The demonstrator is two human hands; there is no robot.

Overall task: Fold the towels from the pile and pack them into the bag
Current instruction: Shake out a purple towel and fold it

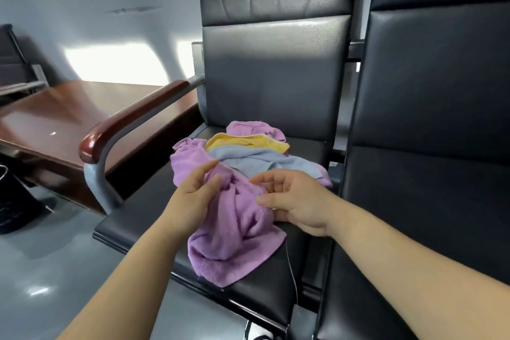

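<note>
Forearms (124, 284), both bare, stretch from the bottom edge toward a black chair seat (143, 218).

Left hand (197, 196): thumb and forefinger pinch a raised fold of the purple towel (234, 243).

Right hand (292, 199): thumb tip touches the same towel's crumpled top and the fingers are loosely bent above it. Whether any cloth is caught between them I cannot tell.

The purple towel lies bunched on the front half of the seat, with its near corner at the seat's front edge. A thin dark thread (289, 265) trails from its right corner over the edge.

The pile sits just behind it on the same seat, touching it:
- blue towel (248, 160) in the middle
- yellow towel (248, 141) behind the blue one
- second purple towel (248, 127) at the back, near the backrest (276, 77)

All are loose and unfolded.

Surroundings:
- armrest (132, 119), wood-topped on a grey metal frame, to the left of the seat
- reddish-brown desk (69, 110) beyond the armrest
- second black chair (427, 119) close on the right
- grey glossy floor (55, 270) below left
</note>
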